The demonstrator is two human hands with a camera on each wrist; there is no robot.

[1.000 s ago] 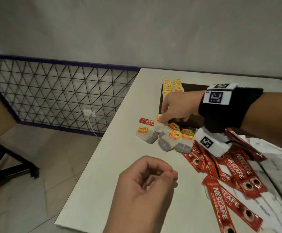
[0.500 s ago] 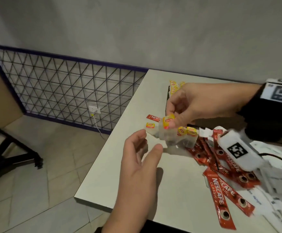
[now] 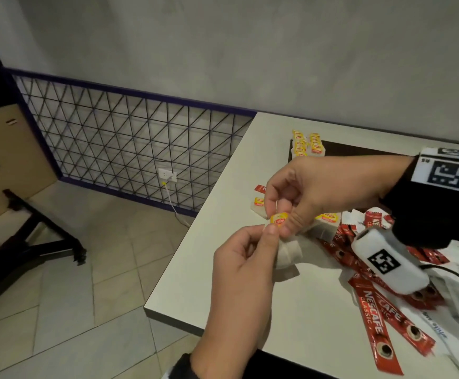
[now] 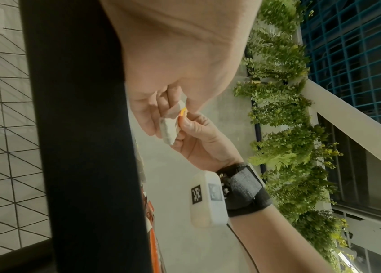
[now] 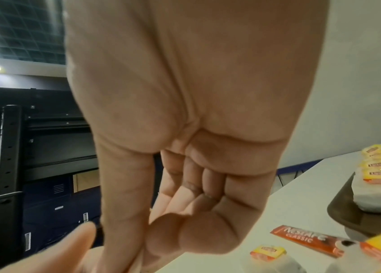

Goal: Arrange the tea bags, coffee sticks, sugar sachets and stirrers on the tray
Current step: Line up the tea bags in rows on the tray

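Hands: right hand (image 3: 316,192) and left hand (image 3: 244,266) both pinch one white paper tea bag with yellow tag (image 3: 279,221) above the pale counter (image 3: 305,305). Dark brown tray (image 3: 359,150): stacked tea bags (image 3: 307,143). Red coffee sticks (image 3: 373,313): loose on the counter.

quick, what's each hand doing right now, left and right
Left hand: pinching the tea bag held above the table.
Right hand: pinching the same tea bag's yellow tag.
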